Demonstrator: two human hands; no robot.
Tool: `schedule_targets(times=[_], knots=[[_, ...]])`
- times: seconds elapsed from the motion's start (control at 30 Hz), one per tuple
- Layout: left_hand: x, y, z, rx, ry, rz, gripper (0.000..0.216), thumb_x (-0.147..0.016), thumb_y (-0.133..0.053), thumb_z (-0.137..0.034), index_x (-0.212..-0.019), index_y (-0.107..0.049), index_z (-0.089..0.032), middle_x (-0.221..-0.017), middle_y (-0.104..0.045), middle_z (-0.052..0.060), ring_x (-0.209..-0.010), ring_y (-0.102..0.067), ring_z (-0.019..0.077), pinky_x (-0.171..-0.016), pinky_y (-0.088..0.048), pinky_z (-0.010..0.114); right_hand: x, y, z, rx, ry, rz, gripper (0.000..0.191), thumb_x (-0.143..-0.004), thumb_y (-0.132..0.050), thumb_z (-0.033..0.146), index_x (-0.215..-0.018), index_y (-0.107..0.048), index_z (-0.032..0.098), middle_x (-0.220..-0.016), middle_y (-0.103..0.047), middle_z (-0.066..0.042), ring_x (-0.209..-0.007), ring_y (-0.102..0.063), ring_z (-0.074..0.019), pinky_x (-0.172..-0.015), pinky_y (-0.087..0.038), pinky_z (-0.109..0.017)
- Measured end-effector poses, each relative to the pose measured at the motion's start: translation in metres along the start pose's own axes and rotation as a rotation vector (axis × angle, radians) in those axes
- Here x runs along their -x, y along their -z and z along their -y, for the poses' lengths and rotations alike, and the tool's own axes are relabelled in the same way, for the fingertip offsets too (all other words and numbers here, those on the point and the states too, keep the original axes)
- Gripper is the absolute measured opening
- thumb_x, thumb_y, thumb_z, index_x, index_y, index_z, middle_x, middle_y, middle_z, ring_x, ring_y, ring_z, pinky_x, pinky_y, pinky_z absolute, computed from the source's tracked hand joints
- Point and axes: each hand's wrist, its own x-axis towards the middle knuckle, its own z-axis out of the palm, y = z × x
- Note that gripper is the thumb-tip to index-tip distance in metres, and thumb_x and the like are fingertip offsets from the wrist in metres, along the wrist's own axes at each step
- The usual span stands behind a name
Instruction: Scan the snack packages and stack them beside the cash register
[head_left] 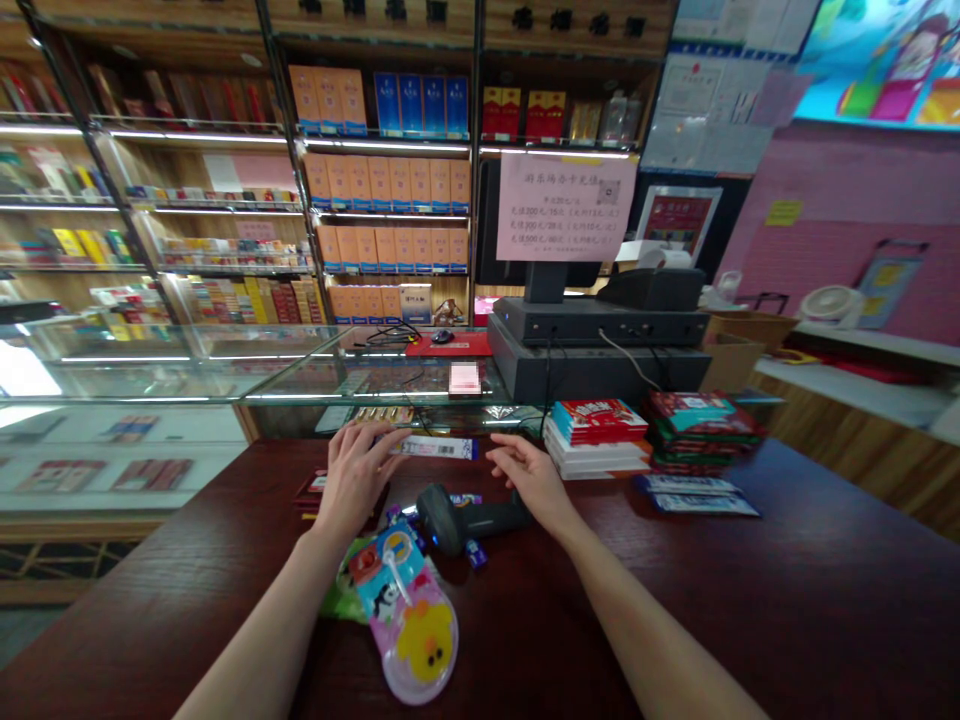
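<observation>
My left hand (358, 468) is closed on the left end of a slim white-and-blue packet (442, 448) with a barcode, held just above the dark table. My right hand (531, 478) holds nothing; its fingers are loosely bent and a little apart, a short gap from the packet's right end. Between my forearms lies a black barcode scanner (450, 522), its handle partly behind my right hand. Small purple-blue wrapped pieces (475, 553) surround the scanner. Closer to me is a colourful pack with a yellow chick face (424, 640), partly over a green wrapper (346, 595).
Red-and-white boxes (596, 435) and a stack of dark red-green packets (701, 430) stand at the right, with two slim blue-white packets (701, 495) before them. A cash register (600, 335) sits on the glass counter (360, 375) beyond. Stocked shelves (386, 185) line the back.
</observation>
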Motion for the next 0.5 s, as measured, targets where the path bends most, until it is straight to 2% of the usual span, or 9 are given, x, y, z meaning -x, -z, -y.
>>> schedule_targets(times=[0.1,0.2,0.3,0.4,0.5], knots=[[0.002,-0.002,0.008,-0.027,0.036,-0.002,0.029,-0.093,-0.061,-0.032,-0.122,-0.067,-0.033,-0.114,-0.069,0.006,-0.112,-0.058,0.0285,-0.109,-0.035,0.053,0.000,0.007,0.000,0.122,0.063,0.062,0.033,-0.086,-0.063,0.040,-0.112,-0.067,0.019,-0.093,-0.075,-0.005,-0.082,-0.070,-0.0186,-0.068,-0.053,-0.029],[0.004,-0.001,0.013,-0.060,0.071,-0.012,0.029,-0.093,-0.061,-0.034,-0.122,-0.067,-0.032,-0.113,-0.069,0.007,-0.111,-0.058,0.0298,-0.109,-0.035,0.055,0.005,0.015,0.007,0.226,0.099,0.260,0.024,-0.084,-0.069,0.032,-0.105,-0.068,0.021,-0.098,-0.075,-0.004,-0.087,-0.069,-0.0189,-0.076,-0.054,-0.032],[0.004,0.000,0.016,-0.082,0.091,-0.021,0.028,-0.094,-0.059,-0.034,-0.121,-0.068,-0.032,-0.112,-0.069,0.008,-0.111,-0.058,0.0303,-0.109,-0.035,0.055,0.012,0.019,0.016,0.396,0.184,0.462,0.037,-0.076,-0.079,0.027,-0.111,-0.068,0.026,-0.109,-0.072,-0.003,-0.100,-0.067,-0.0213,-0.089,-0.052,-0.035],[0.005,0.001,0.017,-0.079,0.111,-0.036,0.027,-0.094,-0.058,-0.034,-0.119,-0.068,-0.034,-0.111,-0.069,0.007,-0.110,-0.058,0.0298,-0.109,-0.033,0.054,0.018,0.019,0.021,0.604,0.233,0.544,0.052,-0.069,-0.085,0.025,-0.118,-0.066,0.030,-0.114,-0.070,-0.002,-0.106,-0.064,-0.0247,-0.093,-0.048,-0.038],[0.004,0.003,0.017,-0.085,0.132,-0.049,0.026,-0.094,-0.059,-0.033,-0.118,-0.068,-0.034,-0.111,-0.069,0.006,-0.109,-0.057,0.0289,-0.110,-0.032,0.053,0.020,0.015,0.019,0.724,0.239,0.596,0.058,-0.070,-0.084,0.024,-0.123,-0.062,0.030,-0.114,-0.069,-0.002,-0.105,-0.063,-0.0254,-0.093,-0.045,-0.039]])
